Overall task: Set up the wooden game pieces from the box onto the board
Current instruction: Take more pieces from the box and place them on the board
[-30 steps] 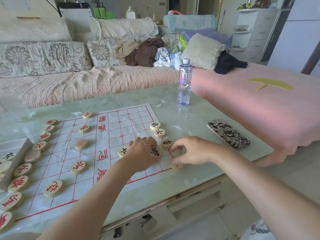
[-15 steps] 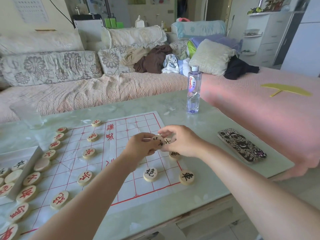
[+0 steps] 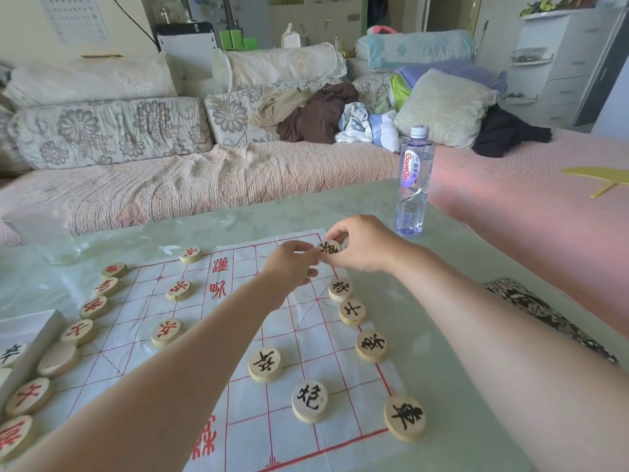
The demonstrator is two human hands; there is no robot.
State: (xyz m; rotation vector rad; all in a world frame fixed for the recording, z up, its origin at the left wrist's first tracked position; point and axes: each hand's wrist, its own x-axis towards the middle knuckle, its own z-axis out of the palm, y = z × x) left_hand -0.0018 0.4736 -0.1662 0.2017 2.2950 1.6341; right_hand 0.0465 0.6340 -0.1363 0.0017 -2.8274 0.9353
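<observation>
A white paper board (image 3: 306, 335) with a red grid lies on the green glass table. Round wooden pieces with red characters (image 3: 166, 331) stand along its left side. Pieces with black characters (image 3: 371, 345) stand along its right edge, two more (image 3: 309, 400) just inside it. My left hand (image 3: 289, 264) and my right hand (image 3: 364, 243) meet over the far right of the board. Together they pinch one black-marked piece (image 3: 329, 248) just above the paper. A white box (image 3: 30, 335) at the left edge holds more pieces.
A water bottle (image 3: 413, 182) stands on the table just beyond my right hand. A phone in a patterned case (image 3: 544, 315) lies at the right, partly behind my right forearm. A sofa with cushions and clothes runs behind the table, and a pink-covered seat is at the right.
Both hands have moved from the near right part of the board up to its far right edge. Black-marked pieces now stand at the near right where the hands were.
</observation>
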